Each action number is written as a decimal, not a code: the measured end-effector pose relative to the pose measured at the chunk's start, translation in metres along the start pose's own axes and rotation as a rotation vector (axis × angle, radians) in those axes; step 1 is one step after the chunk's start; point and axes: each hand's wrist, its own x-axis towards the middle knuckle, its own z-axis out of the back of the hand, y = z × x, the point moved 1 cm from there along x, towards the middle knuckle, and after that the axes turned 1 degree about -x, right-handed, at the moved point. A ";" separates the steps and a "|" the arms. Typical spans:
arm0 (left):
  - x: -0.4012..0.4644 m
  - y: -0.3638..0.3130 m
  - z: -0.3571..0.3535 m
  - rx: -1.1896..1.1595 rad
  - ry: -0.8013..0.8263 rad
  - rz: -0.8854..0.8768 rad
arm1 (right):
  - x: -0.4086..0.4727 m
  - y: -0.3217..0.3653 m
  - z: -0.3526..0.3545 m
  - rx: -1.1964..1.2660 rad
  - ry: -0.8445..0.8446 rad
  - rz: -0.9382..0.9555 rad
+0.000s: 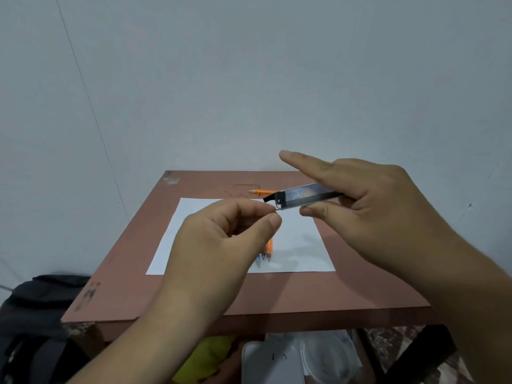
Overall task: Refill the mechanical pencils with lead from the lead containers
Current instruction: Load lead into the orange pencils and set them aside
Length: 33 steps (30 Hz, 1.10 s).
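1. Above the counter (277, 295), I see my right hand (388, 206) holding the lead container (307, 196) between thumb and middle fingers, index finger stretched out straight.
2. Just left of it, my left hand (221, 239) pinches a thin lead (278, 209) at the container's open end.
3. Beneath my left hand, mechanical pencils (266, 252) lie on white paper (299, 245).
4. Beyond both hands, an orange pencil (261, 192) rests on the counter.

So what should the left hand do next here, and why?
Probably draw the lead straight out: the left hand pinches its tip at the open mouth of the lead container, which the right hand grips.
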 end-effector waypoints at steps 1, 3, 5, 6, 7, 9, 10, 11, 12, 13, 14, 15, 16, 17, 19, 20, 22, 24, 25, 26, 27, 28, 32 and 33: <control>0.000 0.001 -0.001 -0.001 -0.009 -0.001 | -0.001 0.001 -0.001 0.009 -0.003 -0.004; -0.001 0.002 -0.002 -0.015 -0.027 -0.005 | -0.004 0.002 -0.001 0.025 -0.004 -0.015; -0.002 0.002 -0.004 -0.033 -0.047 -0.005 | -0.005 0.002 -0.001 0.036 -0.003 -0.021; -0.003 0.002 -0.005 -0.043 -0.056 -0.002 | -0.006 0.002 -0.001 0.039 0.000 -0.023; -0.004 0.002 -0.006 -0.052 -0.065 0.003 | -0.006 0.003 -0.001 0.042 0.001 -0.026; -0.004 0.003 -0.007 -0.058 -0.069 0.011 | -0.006 0.003 0.000 0.044 -0.001 -0.026; -0.005 0.004 -0.008 -0.057 -0.065 0.013 | -0.006 0.004 0.000 0.043 -0.003 -0.023; -0.005 0.004 -0.008 -0.062 -0.062 0.012 | -0.006 0.004 0.000 0.043 -0.005 -0.021; -0.005 0.005 -0.008 -0.075 -0.059 0.013 | -0.007 0.004 0.000 0.046 -0.005 -0.022; -0.005 0.005 -0.008 -0.085 -0.057 0.015 | -0.007 0.004 0.000 0.051 -0.005 -0.024; -0.005 0.006 -0.008 -0.084 -0.055 0.016 | -0.007 0.004 0.000 0.055 -0.006 -0.026; -0.005 0.006 -0.008 -0.077 -0.053 0.013 | -0.008 0.004 0.000 0.056 -0.006 -0.030; -0.006 0.006 -0.008 -0.071 -0.054 0.010 | -0.008 0.005 0.000 0.058 -0.004 -0.037; -0.006 0.007 -0.008 -0.069 -0.057 0.009 | -0.009 0.005 0.000 0.061 0.000 -0.045; -0.008 0.007 -0.008 -0.073 -0.057 0.010 | -0.010 0.006 0.000 0.065 0.005 -0.055; -0.008 0.007 -0.009 -0.075 -0.056 0.011 | -0.010 0.006 0.000 0.065 0.004 -0.056; -0.009 0.007 -0.009 -0.076 -0.055 0.009 | -0.011 0.006 0.000 0.063 0.004 -0.057; -0.009 0.007 -0.009 -0.084 -0.054 0.011 | -0.012 0.006 0.001 0.058 0.006 -0.063; -0.009 0.008 -0.009 -0.087 -0.058 0.012 | -0.012 0.006 0.001 0.056 0.005 -0.067; -0.009 0.008 -0.009 -0.088 -0.061 0.011 | -0.012 0.006 0.002 0.055 0.003 -0.072; -0.009 0.007 -0.009 -0.087 -0.065 0.006 | -0.013 0.006 0.002 0.059 -0.001 -0.077; -0.009 0.007 -0.009 -0.082 -0.069 -0.002 | -0.013 0.005 0.003 0.066 -0.005 -0.083; -0.008 0.007 -0.008 -0.058 -0.075 -0.028 | -0.016 0.005 0.005 0.092 -0.012 -0.098; -0.008 0.008 -0.008 -0.055 -0.076 -0.030 | -0.016 0.005 0.005 0.098 -0.012 -0.105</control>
